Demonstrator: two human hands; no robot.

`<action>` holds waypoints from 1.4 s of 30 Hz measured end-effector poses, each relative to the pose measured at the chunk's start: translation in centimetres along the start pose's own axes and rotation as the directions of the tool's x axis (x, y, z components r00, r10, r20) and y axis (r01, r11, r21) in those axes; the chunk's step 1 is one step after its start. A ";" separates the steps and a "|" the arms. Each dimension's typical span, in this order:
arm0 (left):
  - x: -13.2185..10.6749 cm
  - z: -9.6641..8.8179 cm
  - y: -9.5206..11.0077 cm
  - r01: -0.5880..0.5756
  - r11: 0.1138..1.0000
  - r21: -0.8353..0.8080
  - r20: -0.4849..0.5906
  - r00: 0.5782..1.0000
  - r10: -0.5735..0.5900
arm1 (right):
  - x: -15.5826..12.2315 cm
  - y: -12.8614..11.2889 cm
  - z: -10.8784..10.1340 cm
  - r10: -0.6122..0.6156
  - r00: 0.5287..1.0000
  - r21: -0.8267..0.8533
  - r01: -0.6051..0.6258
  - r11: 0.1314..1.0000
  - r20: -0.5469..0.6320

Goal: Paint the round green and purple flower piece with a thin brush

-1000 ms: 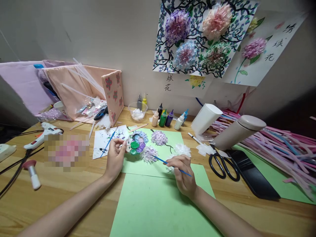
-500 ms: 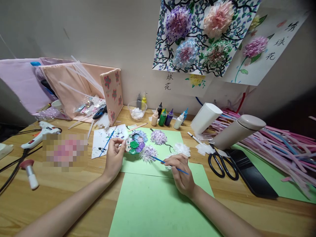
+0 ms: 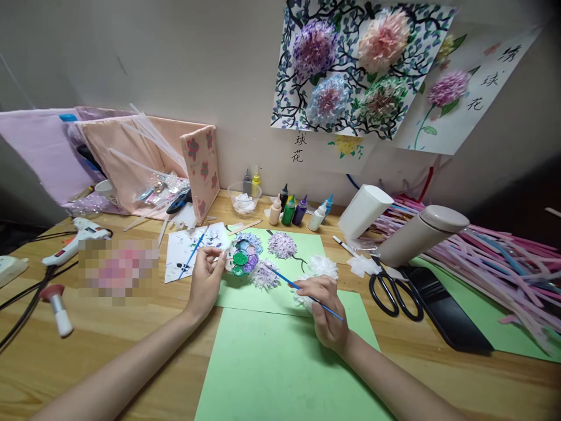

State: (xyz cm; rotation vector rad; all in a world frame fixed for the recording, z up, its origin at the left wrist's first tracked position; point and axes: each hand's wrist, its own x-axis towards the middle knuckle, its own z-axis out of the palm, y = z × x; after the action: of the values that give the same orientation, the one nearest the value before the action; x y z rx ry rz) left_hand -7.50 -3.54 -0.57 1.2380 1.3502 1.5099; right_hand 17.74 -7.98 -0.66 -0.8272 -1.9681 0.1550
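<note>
My left hand [image 3: 205, 279] pinches the edge of a round paint palette [image 3: 242, 258] with green, purple and blue wells. My right hand [image 3: 325, 309] grips a thin blue paintbrush [image 3: 302, 289]; its tip reaches up-left to the palette's right side, over a pale purple tissue flower [image 3: 265, 275]. A second purple flower [image 3: 282, 244] and a white one [image 3: 322, 266] lie on the green paper sheet [image 3: 280, 356] beside my right hand.
Small paint bottles [image 3: 289, 210] and a glass bowl [image 3: 244, 199] line the back. Black scissors [image 3: 394, 290], a beige flask [image 3: 423, 234], a white cup [image 3: 364, 211] and pink straws [image 3: 495, 257] sit right. A glue gun [image 3: 74, 241] and a pink box [image 3: 144, 164] are left.
The brush tip has lifted from the lower purple flower up-left toward the palette. My left hand stays on the palette's edge.
</note>
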 end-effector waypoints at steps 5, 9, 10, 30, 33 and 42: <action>-0.2 -0.1 -0.1 -0.003 1.000 -0.001 0.037 0.999 0.003 | 0.0 0.0 0.2 0.035 0.995 -0.020 -0.034 0.999 0.098; -0.5 0.0 0.0 -0.037 0.999 0.009 0.048 0.998 0.037 | 0.1 -0.1 0.3 0.057 0.990 -0.043 -0.052 0.998 0.125; -0.5 0.0 0.0 -0.040 0.999 0.009 0.047 0.998 0.039 | 0.1 -0.1 0.3 0.058 0.991 -0.050 -0.052 0.997 0.124; -1.1 0.1 0.4 -0.084 0.994 0.072 0.069 0.994 0.079 | 0.2 -0.4 0.4 0.096 0.985 -0.086 -0.084 0.993 0.144; -1.1 0.1 0.4 -0.103 0.992 0.075 0.074 0.992 0.098 | 0.3 -0.3 0.5 0.086 0.985 -0.094 -0.072 0.993 0.151; -1.0 0.1 0.5 -0.071 0.995 0.076 0.060 0.996 0.066 | 0.0 -0.1 0.4 0.050 0.993 -0.097 -0.040 0.995 0.105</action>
State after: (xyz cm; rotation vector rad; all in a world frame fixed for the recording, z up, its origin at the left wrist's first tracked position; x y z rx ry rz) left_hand -7.06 -4.56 -0.24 1.3792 1.3522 1.4686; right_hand 17.39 -7.94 -0.79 -0.9422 -2.0715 0.1364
